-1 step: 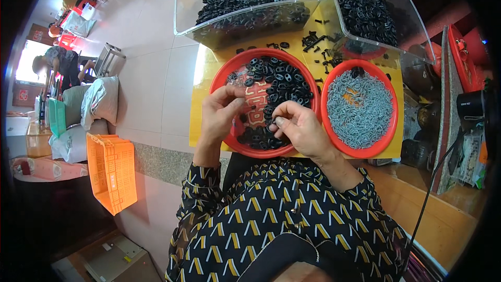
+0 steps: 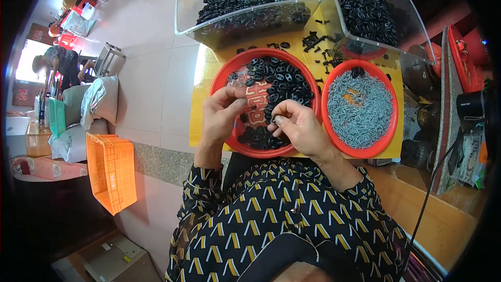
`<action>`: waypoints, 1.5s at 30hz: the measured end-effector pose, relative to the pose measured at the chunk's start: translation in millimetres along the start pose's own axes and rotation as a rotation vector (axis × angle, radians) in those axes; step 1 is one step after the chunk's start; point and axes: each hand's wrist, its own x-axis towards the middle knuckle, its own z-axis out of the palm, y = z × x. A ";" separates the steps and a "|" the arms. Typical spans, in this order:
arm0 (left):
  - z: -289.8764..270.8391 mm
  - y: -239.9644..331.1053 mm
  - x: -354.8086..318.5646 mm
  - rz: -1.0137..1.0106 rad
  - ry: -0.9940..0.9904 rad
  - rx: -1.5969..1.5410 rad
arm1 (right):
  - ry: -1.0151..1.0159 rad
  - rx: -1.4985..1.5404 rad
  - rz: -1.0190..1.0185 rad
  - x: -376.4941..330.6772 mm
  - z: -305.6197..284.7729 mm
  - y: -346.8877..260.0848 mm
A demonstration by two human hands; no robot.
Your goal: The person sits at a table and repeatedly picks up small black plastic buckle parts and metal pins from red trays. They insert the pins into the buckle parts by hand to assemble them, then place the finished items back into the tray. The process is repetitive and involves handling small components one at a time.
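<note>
Both my hands are over a red round tray [image 2: 215,89] that holds many small black oval plastic pieces with two holes [image 2: 289,86]. My left hand [image 2: 221,116] is at the tray's left side, thumb and forefinger brought together; what lies between them, if anything, is too small to make out. My right hand [image 2: 301,129], near the tray's lower right, pinches a small dark piece [image 2: 274,118], mostly covered by the fingertips. To its right, a second red tray [image 2: 324,120] is filled with small grey screws [image 2: 360,125].
Two clear plastic bins, one at the back [image 2: 180,15] and one at the back right [image 2: 417,26], hold more black pieces. Loose black screws [image 2: 313,40] lie on the yellow tabletop [image 2: 201,102]. An orange crate [image 2: 112,172] stands at left; a person [image 2: 65,68] bends beyond sacks [image 2: 99,102].
</note>
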 end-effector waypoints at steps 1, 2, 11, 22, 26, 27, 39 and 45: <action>2.5 -1.6 -4.3 -0.009 -0.004 -0.173 | 0.011 0.011 -0.001 3.5 3.7 -0.1; 4.2 -2.1 -7.8 0.001 -0.023 -0.232 | 0.021 -0.023 -0.009 6.2 6.2 -1.6; 8.7 -2.1 -29.7 0.119 0.012 -0.178 | -0.087 -0.001 -0.014 16.8 28.6 -9.0; 3.7 -3.3 -34.4 0.191 0.107 0.165 | -0.021 -0.136 -0.051 25.1 42.7 1.6; 0.2 -0.1 -30.3 -0.110 0.097 -0.073 | -0.033 -0.205 -0.078 35.0 41.1 8.2; -1.5 -0.2 -27.0 -0.163 0.091 -0.137 | -0.035 -0.233 -0.090 37.6 41.3 9.8; -7.4 -8.0 -13.4 -0.041 0.228 -0.195 | 0.232 -0.666 -0.460 61.8 38.5 14.9; 0.7 -3.1 -29.5 -0.180 0.046 -0.520 | 0.063 -0.090 -0.076 34.4 33.2 -1.0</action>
